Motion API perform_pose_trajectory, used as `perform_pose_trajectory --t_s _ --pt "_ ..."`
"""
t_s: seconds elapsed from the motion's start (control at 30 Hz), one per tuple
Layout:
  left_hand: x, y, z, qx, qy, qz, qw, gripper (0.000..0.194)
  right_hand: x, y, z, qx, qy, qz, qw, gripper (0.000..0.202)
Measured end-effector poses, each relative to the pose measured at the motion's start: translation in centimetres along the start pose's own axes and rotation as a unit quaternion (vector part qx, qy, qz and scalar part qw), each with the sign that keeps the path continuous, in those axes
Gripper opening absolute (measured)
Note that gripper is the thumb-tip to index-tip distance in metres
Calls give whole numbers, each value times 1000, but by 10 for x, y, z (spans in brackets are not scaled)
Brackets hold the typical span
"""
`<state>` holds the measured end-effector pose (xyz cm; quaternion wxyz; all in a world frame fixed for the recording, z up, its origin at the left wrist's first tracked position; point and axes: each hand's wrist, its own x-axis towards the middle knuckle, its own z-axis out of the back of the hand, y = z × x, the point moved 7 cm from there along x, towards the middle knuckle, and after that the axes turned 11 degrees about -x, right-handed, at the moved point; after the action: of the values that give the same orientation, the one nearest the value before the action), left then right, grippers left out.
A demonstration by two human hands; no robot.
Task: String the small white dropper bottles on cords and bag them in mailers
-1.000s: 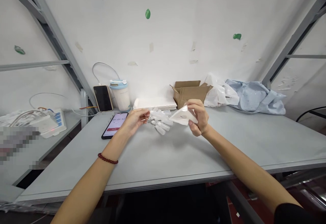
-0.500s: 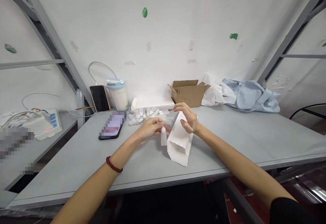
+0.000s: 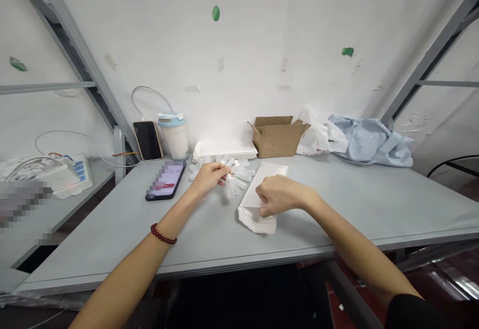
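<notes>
A small clear plastic dropper bottle (image 3: 229,188) hangs from my left hand (image 3: 210,175), which pinches it by its white top. Behind that hand lies a pile of similar clear bottles (image 3: 245,163). To the right, a white padded envelope (image 3: 258,225) lies on the table with its open end towards me. My right hand (image 3: 282,192) is closed at the envelope's opening, thumb and curled fingers on its edge. The fingertips' exact hold is partly hidden.
White envelopes (image 3: 228,148) lie stacked by the wall, beside an open cardboard box (image 3: 279,141). A white plastic bag (image 3: 320,134) and blue cloth (image 3: 370,139) lie at right. One phone (image 3: 166,180) lies flat; another phone (image 3: 147,140) leans near a lidded cup (image 3: 174,137).
My left hand has moved left and slightly away with the bottle. My right hand has come down from above the envelope, its spread fingers closing at the opening. The envelope has shifted slightly left.
</notes>
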<state>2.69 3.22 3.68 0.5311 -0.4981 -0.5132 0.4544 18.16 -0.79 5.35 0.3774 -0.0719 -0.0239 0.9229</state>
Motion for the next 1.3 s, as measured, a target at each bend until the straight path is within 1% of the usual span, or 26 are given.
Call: perform_pose_trajectory --t_s 0.07,0.17,0.23,0.3,0.4,0.5,0.63,0.73,0.87,0.93,1.0,1.07,1.17,1.3 --pt "1 0 3 -12 -12 1 1000 23 1 -9 4 16 -24 -11 1000 15" --pt "2 -1 9 -21 -37 1 999 25 -2 -35 19 81 -103 -35 991 14" --pt "2 -3 13 -22 -51 -1 998 25 -8 -54 28 138 -151 -43 978 20" --pt "2 -4 15 -25 -56 -1 998 25 -14 -70 35 197 -191 -56 960 21" --pt "1 -5 13 -28 -54 -1 998 26 -21 -87 38 279 -226 -75 930 16" --pt "0 -5 11 -24 -52 3 998 26 -24 -95 37 338 -236 -79 908 13" --pt "-1 -6 10 -38 -53 -10 998 25 -22 -97 34 382 -229 -74 893 10" --pt "-1 -10 14 -95 -71 -39 992 24 -16 -94 30 383 -219 -83 894 12" --pt "-3 -20 21 -172 -93 -83 977 20 2 -73 19 364 -186 -66 910 20" --pt "-5 -25 21 -188 -92 -103 972 18 10 -62 15 353 -190 -66 914 21" --pt "-8 -28 18 -190 -84 -122 970 17 16 -55 12 350 -211 -75 910 23" --pt "-11 -32 13 -172 -64 -144 972 15 20 -51 10 350 -221 -82 907 25" --pt "-17 -38 6 -96 -35 -185 977 12 22 -51 8 359 -229 -96 900 25" --pt "-27 -47 -2 19 -17 -236 971 11 17 -61 10 393 -261 -129 872 25"
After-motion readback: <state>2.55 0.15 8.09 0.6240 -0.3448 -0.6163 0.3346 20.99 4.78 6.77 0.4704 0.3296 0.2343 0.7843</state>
